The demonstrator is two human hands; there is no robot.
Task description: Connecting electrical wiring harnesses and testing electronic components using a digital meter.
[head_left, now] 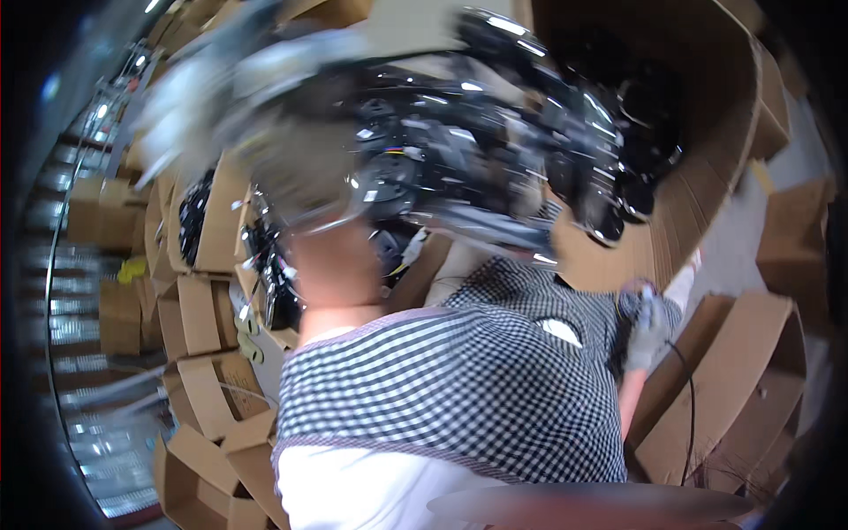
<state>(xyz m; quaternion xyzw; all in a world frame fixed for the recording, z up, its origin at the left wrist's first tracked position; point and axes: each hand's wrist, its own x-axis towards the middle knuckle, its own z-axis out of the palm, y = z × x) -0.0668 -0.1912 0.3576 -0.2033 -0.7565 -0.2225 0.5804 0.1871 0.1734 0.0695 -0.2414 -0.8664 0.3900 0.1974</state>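
— Fingers (652, 309) in a grey glove curl shut around something small and dark. Whose gloved hand (649, 331) it is, I cannot tell from my seat; no other hand shows.

— What hangs from it?

— I see a thin black cable (690, 397), dropping past flattened cardboard (751, 353) on the right.

— And around that?

— A person in a checked shirt (459, 389) fills the middle, back toward me. Above them a blurred bundle of glossy black parts (495, 141) sits at the mouth of a large open cardboard box (715, 132).

— Surface, room?

— Pale grey floor (738, 243) shows in a narrow strip on the right. Open cartons (199, 314) crowd the left, with shelving (66, 265) curving behind.

— Space to move?

— Tight. Carton edges press in on both sides, and the only bare ground I can see is that strip.
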